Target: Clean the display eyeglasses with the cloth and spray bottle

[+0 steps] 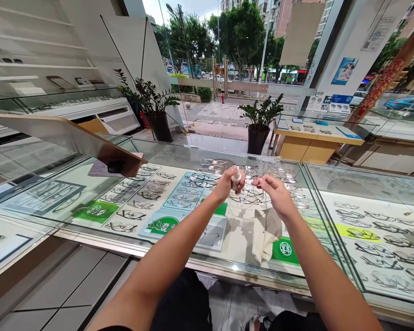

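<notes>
Over the glass display case (241,264), my left hand (224,186) is closed around a small white spray bottle (236,180), held upright with its top pointing up. Just to the right, my right hand (276,195) pinches what looks like a pair of thin-framed eyeglasses (257,181). Their outline blends with the many frames behind, so most of their shape is hard to make out. A crumpled beige cloth (264,236) lies on the glass top below my right hand. Rows of eyeglasses (184,193) fill the case beneath both hands.
Green logo cards (285,250) lie among the displayed frames. A brown-edged panel (89,145) juts over the case at left. Another glass case (382,239) adjoins at right. Beyond stand potted plants (258,126) and a wooden display table (307,140) before the glass front.
</notes>
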Demonstrator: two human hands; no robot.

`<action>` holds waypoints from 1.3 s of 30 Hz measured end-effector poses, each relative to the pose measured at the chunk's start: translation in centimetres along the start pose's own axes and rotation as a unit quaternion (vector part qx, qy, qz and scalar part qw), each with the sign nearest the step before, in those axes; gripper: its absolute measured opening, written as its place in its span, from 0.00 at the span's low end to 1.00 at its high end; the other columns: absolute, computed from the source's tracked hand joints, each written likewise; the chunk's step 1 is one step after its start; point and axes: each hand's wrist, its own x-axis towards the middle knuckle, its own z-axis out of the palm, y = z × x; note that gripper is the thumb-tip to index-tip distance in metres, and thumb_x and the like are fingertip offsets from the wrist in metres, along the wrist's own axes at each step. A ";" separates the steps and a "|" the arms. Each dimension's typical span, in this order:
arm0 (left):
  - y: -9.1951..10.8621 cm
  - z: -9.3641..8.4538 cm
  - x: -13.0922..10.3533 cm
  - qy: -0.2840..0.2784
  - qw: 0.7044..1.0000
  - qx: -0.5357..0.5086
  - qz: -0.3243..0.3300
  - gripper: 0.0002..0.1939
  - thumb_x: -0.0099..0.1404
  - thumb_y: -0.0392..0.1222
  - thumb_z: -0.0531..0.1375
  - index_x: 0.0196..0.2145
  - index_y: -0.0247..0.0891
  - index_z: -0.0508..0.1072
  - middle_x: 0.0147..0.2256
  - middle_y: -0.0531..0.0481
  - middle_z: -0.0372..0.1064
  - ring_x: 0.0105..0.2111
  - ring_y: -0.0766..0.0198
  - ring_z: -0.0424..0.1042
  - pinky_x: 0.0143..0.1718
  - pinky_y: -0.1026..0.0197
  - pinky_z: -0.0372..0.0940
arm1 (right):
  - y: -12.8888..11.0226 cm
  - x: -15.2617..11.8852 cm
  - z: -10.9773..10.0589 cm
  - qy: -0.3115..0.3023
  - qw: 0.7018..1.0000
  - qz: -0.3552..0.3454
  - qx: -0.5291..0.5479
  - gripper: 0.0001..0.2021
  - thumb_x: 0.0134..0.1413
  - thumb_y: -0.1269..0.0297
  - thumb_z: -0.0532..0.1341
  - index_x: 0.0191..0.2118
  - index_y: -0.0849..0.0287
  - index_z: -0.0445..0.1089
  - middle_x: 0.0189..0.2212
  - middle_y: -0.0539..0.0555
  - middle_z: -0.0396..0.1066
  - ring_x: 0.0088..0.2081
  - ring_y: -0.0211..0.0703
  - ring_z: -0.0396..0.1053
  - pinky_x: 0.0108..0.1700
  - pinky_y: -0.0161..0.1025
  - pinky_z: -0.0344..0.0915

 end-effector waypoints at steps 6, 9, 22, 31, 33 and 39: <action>-0.8 -0.4 0.3 0.017 0.992 0.118 0.034 0.31 0.63 0.69 0.57 0.22 0.37 0.69 0.19 0.53 0.58 0.19 0.68 0.58 0.20 0.63 0.54 | 0.2 0.0 0.2 -0.039 0.998 0.024 0.053 0.17 0.63 0.44 0.66 0.35 0.53 0.76 0.40 0.53 0.77 0.48 0.49 0.71 0.55 0.47 0.63; -0.8 -0.3 0.2 0.010 0.990 0.139 0.029 0.31 0.65 0.69 0.56 0.22 0.37 0.69 0.19 0.53 0.57 0.19 0.68 0.57 0.21 0.63 0.54 | 0.3 -0.1 0.3 -0.061 0.996 0.029 0.065 0.16 0.64 0.45 0.65 0.35 0.52 0.76 0.40 0.53 0.76 0.46 0.48 0.70 0.54 0.45 0.63; -0.6 0.2 -0.2 -0.015 0.986 0.164 0.028 0.29 0.66 0.67 0.54 0.24 0.37 0.69 0.22 0.53 0.60 0.22 0.67 0.60 0.26 0.62 0.56 | 0.1 -0.1 0.4 -0.060 0.987 0.038 0.143 0.13 0.63 0.48 0.67 0.34 0.52 0.77 0.39 0.52 0.75 0.46 0.46 0.70 0.52 0.43 0.64; -2.3 0.9 -0.3 -0.095 0.967 0.235 0.012 0.28 0.70 0.63 0.53 0.23 0.38 0.66 0.21 0.52 0.59 0.22 0.66 0.58 0.25 0.61 0.54 | -0.7 0.4 -0.3 0.043 0.978 0.042 0.202 0.14 0.57 0.47 0.71 0.33 0.51 0.77 0.41 0.52 0.75 0.46 0.45 0.70 0.47 0.40 0.67; -2.3 1.1 -0.4 -0.102 0.969 0.227 0.013 0.28 0.71 0.63 0.53 0.22 0.38 0.66 0.21 0.51 0.59 0.22 0.64 0.58 0.26 0.59 0.55 | -0.6 0.3 -0.3 0.038 0.977 0.039 0.205 0.14 0.58 0.47 0.71 0.33 0.51 0.77 0.41 0.52 0.75 0.46 0.45 0.70 0.48 0.40 0.67; -0.2 -2.0 0.6 0.076 0.971 0.214 0.078 0.28 0.71 0.66 0.52 0.30 0.39 0.71 0.27 0.47 0.68 0.28 0.59 0.69 0.34 0.54 0.65 | -0.6 0.3 -0.6 0.049 0.975 0.028 0.213 0.12 0.59 0.49 0.70 0.34 0.51 0.76 0.42 0.52 0.76 0.47 0.45 0.71 0.50 0.41 0.68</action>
